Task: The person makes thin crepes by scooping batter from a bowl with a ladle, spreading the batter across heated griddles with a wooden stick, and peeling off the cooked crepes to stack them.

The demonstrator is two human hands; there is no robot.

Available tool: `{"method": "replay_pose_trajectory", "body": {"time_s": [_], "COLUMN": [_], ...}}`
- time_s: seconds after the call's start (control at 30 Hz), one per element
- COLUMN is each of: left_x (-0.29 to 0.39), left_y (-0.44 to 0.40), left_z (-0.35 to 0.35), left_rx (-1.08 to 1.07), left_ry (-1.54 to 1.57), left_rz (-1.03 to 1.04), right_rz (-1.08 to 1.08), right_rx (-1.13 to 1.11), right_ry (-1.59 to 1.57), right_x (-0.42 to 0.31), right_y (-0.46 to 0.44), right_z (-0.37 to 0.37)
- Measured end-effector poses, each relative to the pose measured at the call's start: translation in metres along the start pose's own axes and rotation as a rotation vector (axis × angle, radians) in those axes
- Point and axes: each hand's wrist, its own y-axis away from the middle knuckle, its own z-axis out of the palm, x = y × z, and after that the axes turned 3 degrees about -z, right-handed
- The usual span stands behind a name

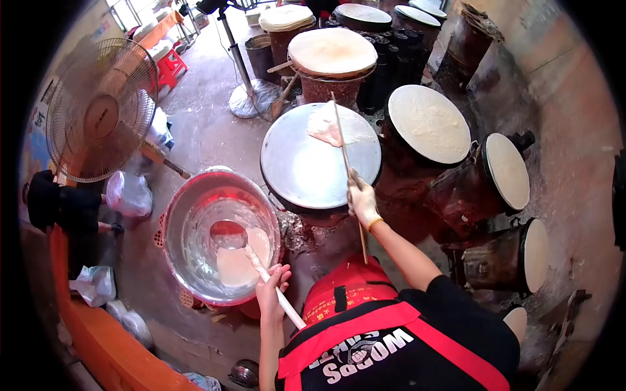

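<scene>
Fan (101, 111): far left, round cage, tilted in view.
Basin (184, 225): right of fan, metal, red outer edge; pale batter (236, 270) inside, smears up the wall.
Rod (284, 302): white, slanting; upper end over the basin, lower end by the person's apron (349, 287).
Left hand (270, 290): bare, at the rod just below the basin; fingers half-curled, rod across the palm. Firm hold or just support: can't tell.
Plate (293, 159): round, grey, right of basin, mostly bare; pale patch (324, 125) on its far part.
Stick (340, 124): thin, long, crosses the plate's right part; far end at the patch, near end over the apron.
Right hand (362, 199): pale glove, at plate's near-right edge, closed round the stick's middle.
Drums (482, 264): curved row at right, pale round tops facing up or tilted.
</scene>
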Motion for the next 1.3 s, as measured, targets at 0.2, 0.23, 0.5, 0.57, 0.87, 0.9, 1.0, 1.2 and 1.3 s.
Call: {"method": "replay_pose_trajectory", "body": {"time_s": [0.2,0.23,0.5,0.57,0.87,0.9,1.0,1.2,1.3], "left_x": [-0.016,-0.017,-0.039,-0.045,-0.069,-0.068,-0.065,-0.083,-0.101], "left_y": [0.001,0.002,0.007,0.009,0.019,0.022,0.031,0.050,0.060], "left_z": [0.007,0.009,0.044,0.056,0.086,0.090,0.102,0.130,0.142], "left_rx": [0.018,-0.008,0.103,0.142,0.328,0.334,0.327,0.412,0.539], "left_ry": [0.029,0.078,0.317,0.331,0.320,0.334,0.359,0.337,0.305], "left_rz": [0.058,0.058,0.071,0.115,0.101,0.095,0.109,0.134,0.120], "right_rz": [0.088,0.075,-0.061,-0.030,0.121,0.150,0.019,-0.388,-0.224], "right_rx": [-0.306,-0.371,-0.139,-0.255,-0.831,-0.826,-0.601,-0.803,-0.976], "right_ry": [0.167,0.199,0.166,0.441,0.340,0.301,0.263,0.539,0.471], "right_x": [-0.050,-0.051,-0.041,-0.033,-0.087,-0.085,-0.074,-0.042,-0.042], "right_y": [-0.004,-0.004,-0.059,-0.092,-0.077,-0.090,-0.133,-0.185,-0.171], "right_z": [-0.002,-0.016,-0.089,-0.077,-0.117,-0.131,-0.134,-0.063,-0.081]}}
